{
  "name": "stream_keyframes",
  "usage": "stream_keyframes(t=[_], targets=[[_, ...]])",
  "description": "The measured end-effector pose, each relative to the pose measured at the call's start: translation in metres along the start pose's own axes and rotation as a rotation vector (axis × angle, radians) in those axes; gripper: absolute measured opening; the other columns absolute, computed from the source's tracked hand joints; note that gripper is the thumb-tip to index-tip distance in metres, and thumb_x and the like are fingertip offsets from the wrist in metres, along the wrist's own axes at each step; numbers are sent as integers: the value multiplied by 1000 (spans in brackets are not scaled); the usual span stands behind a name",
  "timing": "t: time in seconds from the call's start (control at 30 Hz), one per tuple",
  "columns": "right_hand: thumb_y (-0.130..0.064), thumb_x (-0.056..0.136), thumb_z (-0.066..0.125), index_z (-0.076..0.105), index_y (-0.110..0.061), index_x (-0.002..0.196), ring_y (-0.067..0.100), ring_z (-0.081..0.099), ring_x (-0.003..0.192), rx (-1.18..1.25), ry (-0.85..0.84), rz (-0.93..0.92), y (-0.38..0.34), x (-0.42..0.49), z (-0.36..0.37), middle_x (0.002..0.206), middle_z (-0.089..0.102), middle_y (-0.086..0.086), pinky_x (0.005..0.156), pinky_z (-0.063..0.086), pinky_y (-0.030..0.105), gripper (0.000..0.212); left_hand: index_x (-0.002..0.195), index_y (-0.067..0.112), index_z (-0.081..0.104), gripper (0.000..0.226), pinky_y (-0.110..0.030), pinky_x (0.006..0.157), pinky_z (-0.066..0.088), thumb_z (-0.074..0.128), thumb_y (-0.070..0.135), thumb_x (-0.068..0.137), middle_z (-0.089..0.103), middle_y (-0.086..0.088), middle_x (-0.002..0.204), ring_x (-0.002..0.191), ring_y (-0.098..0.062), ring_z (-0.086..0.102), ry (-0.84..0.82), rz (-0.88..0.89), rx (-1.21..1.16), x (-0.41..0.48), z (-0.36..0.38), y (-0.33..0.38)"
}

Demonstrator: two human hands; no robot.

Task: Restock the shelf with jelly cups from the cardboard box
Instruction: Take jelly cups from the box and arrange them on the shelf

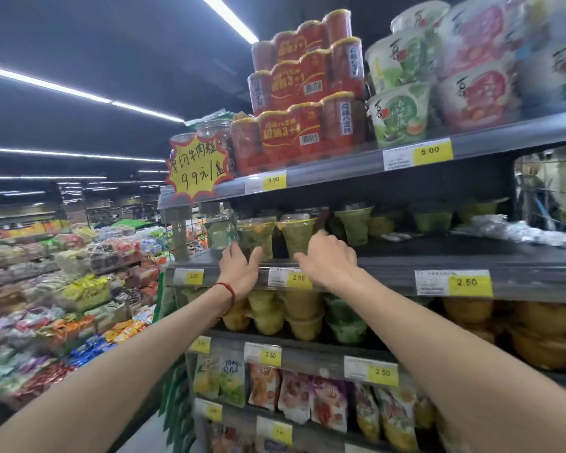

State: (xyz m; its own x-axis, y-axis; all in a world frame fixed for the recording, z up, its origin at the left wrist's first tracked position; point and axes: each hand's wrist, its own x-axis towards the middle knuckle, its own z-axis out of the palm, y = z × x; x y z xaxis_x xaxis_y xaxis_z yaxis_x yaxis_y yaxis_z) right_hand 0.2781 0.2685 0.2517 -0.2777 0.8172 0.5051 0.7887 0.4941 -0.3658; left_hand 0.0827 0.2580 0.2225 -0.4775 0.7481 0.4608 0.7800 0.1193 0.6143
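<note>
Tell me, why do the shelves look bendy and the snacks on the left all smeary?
Head view: the wide lens curves the shelf edges and stretches the arms. The snacks at left are blurred, and so are the tubs at top right. The ceiling lights glare white, and the cups sit dim in shadow.

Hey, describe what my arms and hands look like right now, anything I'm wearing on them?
No sleeves show in the view. Neither the left hand nor the right hand wears a glove. A thin red string bracelet circles the left wrist; the right wrist has nothing on it.
</note>
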Motion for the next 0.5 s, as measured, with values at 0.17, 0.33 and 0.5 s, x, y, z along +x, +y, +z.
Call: stream_keyframes(t=[0.17, 0.33, 0.5], targets=[[-20, 99, 56, 58, -11, 119, 31, 62, 106, 110, 154, -141, 4, -43, 0, 112, 67, 8, 71, 40, 35, 22, 150, 8, 27, 62, -42, 116, 20, 39, 44, 102, 28, -16, 154, 143, -32, 23, 12, 19, -1, -40, -2, -23], [-19, 96, 56, 69, -17, 112, 20, 60, 110, 359, 62, -295, -11, -87, 41, 115, 67, -1, 82, 51, 33, 20, 146, 8, 34, 55, -38, 115, 23, 41, 41, 102, 36, -15, 147, 138, -30, 30, -54, -20, 30, -87, 7, -59], [-25, 92, 59, 72, -21, 107, 23, 64, 108, 472, -175, -296, -36, -128, 102, 114, 71, 1, 88, 53, 39, 20, 135, 12, 49, 70, -44, 109, 36, 37, 65, 92, 51, -10, 134, 127, -26, 46, -175, -52, 48, -136, 11, -124]])
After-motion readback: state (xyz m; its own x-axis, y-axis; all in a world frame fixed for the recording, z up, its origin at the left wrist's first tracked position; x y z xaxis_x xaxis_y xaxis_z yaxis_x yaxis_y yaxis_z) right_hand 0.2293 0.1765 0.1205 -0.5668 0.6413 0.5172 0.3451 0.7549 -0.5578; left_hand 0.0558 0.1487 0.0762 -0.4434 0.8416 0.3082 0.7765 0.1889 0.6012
